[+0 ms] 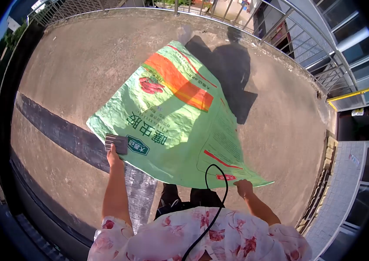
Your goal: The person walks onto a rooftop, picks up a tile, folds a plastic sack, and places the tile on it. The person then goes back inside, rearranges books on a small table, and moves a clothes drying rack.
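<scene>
A large green printed plastic sheet (184,130) spreads out in front of me, with an orange band, a picture of red chillies and Chinese lettering upside down to me. Its surface is creased, and its right corner tapers to a point. My left hand (114,158) is closed at the sheet's near left edge, thumb on top of a flat grey-brown rectangular piece (118,145) that lies against the sheet. The fingers underneath are hidden. My right hand (244,188) pinches the near right edge, close to a small red label.
A concrete rooftop floor (289,130) surrounds the sheet, with a dark strip (62,126) crossing at left. Metal railings (219,19) run along the far side. A tiled wall (345,182) stands at right. A black cable (227,187) loops in front of my body.
</scene>
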A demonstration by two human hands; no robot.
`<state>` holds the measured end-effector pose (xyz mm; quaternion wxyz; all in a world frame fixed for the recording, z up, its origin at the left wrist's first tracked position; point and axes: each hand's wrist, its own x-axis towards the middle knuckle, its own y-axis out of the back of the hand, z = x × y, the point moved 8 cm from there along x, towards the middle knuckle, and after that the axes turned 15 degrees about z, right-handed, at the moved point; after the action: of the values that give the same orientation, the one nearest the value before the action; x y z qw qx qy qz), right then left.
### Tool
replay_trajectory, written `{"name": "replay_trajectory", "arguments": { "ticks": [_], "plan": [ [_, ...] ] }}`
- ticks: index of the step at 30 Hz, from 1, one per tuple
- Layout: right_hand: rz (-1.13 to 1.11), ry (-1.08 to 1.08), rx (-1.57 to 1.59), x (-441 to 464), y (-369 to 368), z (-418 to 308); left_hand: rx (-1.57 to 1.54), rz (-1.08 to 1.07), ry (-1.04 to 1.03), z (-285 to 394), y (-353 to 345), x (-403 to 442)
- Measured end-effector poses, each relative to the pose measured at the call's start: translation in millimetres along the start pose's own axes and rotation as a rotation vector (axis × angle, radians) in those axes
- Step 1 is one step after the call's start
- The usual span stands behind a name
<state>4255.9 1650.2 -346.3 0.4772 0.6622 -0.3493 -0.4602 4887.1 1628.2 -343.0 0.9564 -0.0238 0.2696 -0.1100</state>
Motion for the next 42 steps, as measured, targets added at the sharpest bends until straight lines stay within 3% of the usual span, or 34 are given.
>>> {"name": "replay_trajectory", "arguments": {
  "ticks": [6,8,16,18,20,23,25,28,31,38,42],
  "plan": [
    [-0.106,0.025,-0.084,14,3,2,-0.040,0.036,0.019,-42,20,15],
    [-0.045,0.042,-0.075,18,1,1,0.020,0.074,0.029,-53,35,20],
    [-0.106,0.022,-0.158,26,6,1,-0.001,0.133,0.038,-47,40,16],
    [-0.076,0.017,-0.161,26,6,4,-0.075,0.080,0.092,-46,27,17],
    [-0.026,-0.141,-0.125,28,11,16,-0.190,0.034,0.231,-44,2,14],
    [0.077,-0.243,-0.071,41,23,39,-0.329,-0.084,0.395,-10,-72,-23],
    [0.159,-0.396,-0.005,58,53,51,-0.326,-0.222,0.399,7,-121,-36],
    [0.373,-0.459,-0.012,87,93,71,-0.343,-0.354,0.365,45,-182,-65],
    [0.371,-0.511,-0.063,110,120,78,-0.418,-0.436,0.379,77,-222,-96],
    [0.005,-0.475,-0.251,83,49,60,-0.421,-0.451,0.373,71,-214,-77],
    [0.102,-0.597,-0.108,49,16,44,-0.355,-0.371,0.405,36,-189,-44]
  ]
}}
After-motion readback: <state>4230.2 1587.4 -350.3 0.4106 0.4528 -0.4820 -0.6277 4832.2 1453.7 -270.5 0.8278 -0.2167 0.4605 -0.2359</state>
